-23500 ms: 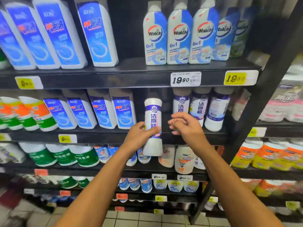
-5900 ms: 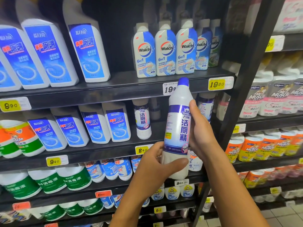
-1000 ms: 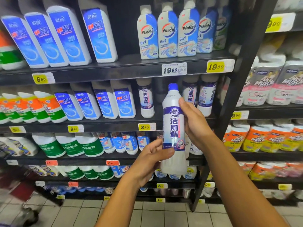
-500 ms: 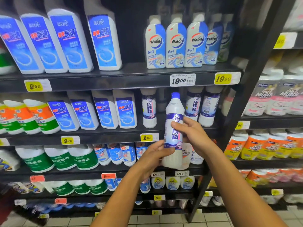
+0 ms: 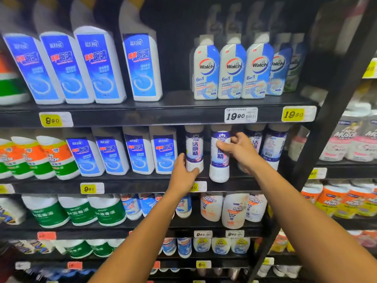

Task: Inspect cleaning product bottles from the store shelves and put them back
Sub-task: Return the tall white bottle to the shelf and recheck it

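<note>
You've carried the purple-labelled bottle back onto the shelf, your right hand still gripping it while your left hand clasps the neighbouring bottle, so only letting go remains.

The bottle gripped at the front edge of the middle shelf is white with a purple-and-white label bearing dark purple characters; its neighbour matches. The shelf itself is black. Left of them stand white bottles with bright blue labels (red accents in the lettering). Above, the Walch bottles are white and blue with a red arc. Price tags are yellow with black numerals.
</note>
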Demonstrator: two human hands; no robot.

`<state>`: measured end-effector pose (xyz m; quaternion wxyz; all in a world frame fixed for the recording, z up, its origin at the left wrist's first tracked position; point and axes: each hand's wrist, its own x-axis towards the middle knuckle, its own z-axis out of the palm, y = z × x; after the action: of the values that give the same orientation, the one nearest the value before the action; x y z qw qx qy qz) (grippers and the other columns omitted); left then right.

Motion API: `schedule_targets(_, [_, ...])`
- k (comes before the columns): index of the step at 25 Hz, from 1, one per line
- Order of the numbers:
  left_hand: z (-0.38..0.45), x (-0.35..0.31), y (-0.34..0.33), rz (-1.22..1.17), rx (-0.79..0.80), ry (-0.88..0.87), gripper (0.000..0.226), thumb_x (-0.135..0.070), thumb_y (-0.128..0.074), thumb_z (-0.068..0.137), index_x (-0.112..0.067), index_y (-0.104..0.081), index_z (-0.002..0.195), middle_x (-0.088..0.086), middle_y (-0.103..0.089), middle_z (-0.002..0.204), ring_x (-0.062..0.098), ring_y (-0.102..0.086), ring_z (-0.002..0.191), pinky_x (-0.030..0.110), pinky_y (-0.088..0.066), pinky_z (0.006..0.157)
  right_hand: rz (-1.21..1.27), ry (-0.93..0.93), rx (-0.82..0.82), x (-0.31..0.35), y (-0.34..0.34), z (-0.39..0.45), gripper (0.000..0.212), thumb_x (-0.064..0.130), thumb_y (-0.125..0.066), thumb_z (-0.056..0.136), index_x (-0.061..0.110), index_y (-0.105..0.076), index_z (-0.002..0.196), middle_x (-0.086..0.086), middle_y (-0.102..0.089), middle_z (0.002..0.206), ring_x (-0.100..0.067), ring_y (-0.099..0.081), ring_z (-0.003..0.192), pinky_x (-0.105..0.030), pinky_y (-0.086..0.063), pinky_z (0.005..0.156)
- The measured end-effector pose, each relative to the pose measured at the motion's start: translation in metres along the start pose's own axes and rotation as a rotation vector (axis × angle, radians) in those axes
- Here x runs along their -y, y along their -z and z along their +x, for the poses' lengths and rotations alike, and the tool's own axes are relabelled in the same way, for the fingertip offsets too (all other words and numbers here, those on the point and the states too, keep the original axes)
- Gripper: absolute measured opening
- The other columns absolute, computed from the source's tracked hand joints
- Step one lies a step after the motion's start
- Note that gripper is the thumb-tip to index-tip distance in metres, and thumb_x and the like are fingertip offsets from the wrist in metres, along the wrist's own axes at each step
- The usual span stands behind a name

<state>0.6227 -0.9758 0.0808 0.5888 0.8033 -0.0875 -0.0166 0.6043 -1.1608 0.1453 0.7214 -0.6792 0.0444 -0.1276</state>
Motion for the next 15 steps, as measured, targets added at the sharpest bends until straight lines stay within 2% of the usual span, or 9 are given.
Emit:
schedule_targets(1, [0.003,0.002,0.0,0.015,0.011,0.01,0.071,-0.009,-0.065,0.092,-0.014,-0.027,0.151,0.008,-0.039,0.152,0.019,-0.041,0.137,0.031,-0.039,0.106,-0.026,-0.002,0.008,-0.004,0.001,0.004,0.041,-0.004,-0.072,0.084,0.014,-0.041,0.105,0.004,-0.063,0.105,-0.001,-0.069,0.081,-0.017,-0.056,0.062])
schedule_targets(3, [0.012,0.005,0.001,0.02,0.042,-0.006,0.077,-0.008,-0.066,0.091,-0.014,-0.021,0.153,0.007,-0.038,0.153,0.022,-0.037,0.141,0.031,-0.036,0.107,-0.06,-0.003,0.044,-0.011,0.002,0.01,0.043,-0.005,-0.071,0.084,0.014,-0.038,0.105,0.005,-0.059,0.108,0.001,-0.067,0.083,-0.016,-0.056,0.063])
schedule_targets(5, [0.02,0.005,0.002,0.024,0.076,-0.029,0.077,-0.007,-0.068,0.09,-0.015,-0.023,0.152,0.005,-0.043,0.149,0.02,-0.041,0.138,0.027,-0.037,0.102,-0.058,0.01,0.077,-0.016,0.004,0.014,0.037,-0.006,-0.068,0.086,0.016,-0.043,0.101,-0.004,-0.061,0.115,-0.001,-0.068,0.086,-0.017,-0.057,0.067])
schedule_targets(7, [0.028,0.004,0.003,0.035,0.105,-0.039,0.074,-0.005,-0.069,0.088,-0.017,-0.027,0.148,0.005,-0.047,0.146,0.021,-0.046,0.134,0.031,-0.04,0.106,-0.045,0.025,0.106,-0.019,0.004,0.016,0.034,-0.004,-0.065,0.089,0.018,-0.043,0.101,-0.013,-0.061,0.121,-0.005,-0.067,0.093,-0.019,-0.057,0.071])
schedule_targets(9, [0.032,0.008,0.005,0.057,0.135,-0.049,0.074,-0.005,-0.071,0.086,-0.017,-0.029,0.146,0.006,-0.05,0.144,0.021,-0.05,0.131,0.04,-0.044,0.109,-0.074,0.044,0.135,-0.021,0.004,0.018,0.032,0.0,-0.065,0.091,0.021,-0.044,0.103,-0.015,-0.06,0.129,-0.007,-0.064,0.101,-0.018,-0.057,0.077])
schedule_targets(11, [0.033,0.015,0.006,0.059,0.162,-0.044,0.077,-0.006,-0.072,0.086,-0.016,-0.027,0.148,0.004,-0.048,0.146,0.019,-0.049,0.131,0.041,-0.044,0.109,-0.162,0.045,0.158,-0.027,0.011,0.018,0.035,0.005,-0.068,0.09,0.02,-0.045,0.111,-0.011,-0.054,0.137,-0.009,-0.059,0.114,-0.02,-0.052,0.09])
schedule_targets(13, [0.035,0.022,0.006,0.035,0.163,-0.036,0.079,-0.006,-0.071,0.087,-0.013,-0.025,0.151,0.004,-0.048,0.147,0.018,-0.048,0.133,0.041,-0.041,0.111,-0.266,0.021,0.193,-0.042,0.02,0.014,0.057,0.006,-0.075,0.085,0.014,-0.04,0.129,-0.007,-0.048,0.142,-0.015,-0.05,0.128,-0.028,-0.043,0.105])
schedule_targets(15, [0.035,0.027,0.004,0.017,0.135,-0.03,0.074,-0.005,-0.068,0.089,-0.013,-0.028,0.151,0.006,-0.049,0.147,0.019,-0.048,0.134,0.041,-0.04,0.112,-0.333,-0.01,0.193,-0.059,0.026,0.007,0.08,0.003,-0.079,0.08,0.011,-0.033,0.144,-0.005,-0.051,0.14,-0.018,-0.051,0.127,-0.032,-0.042,0.108])
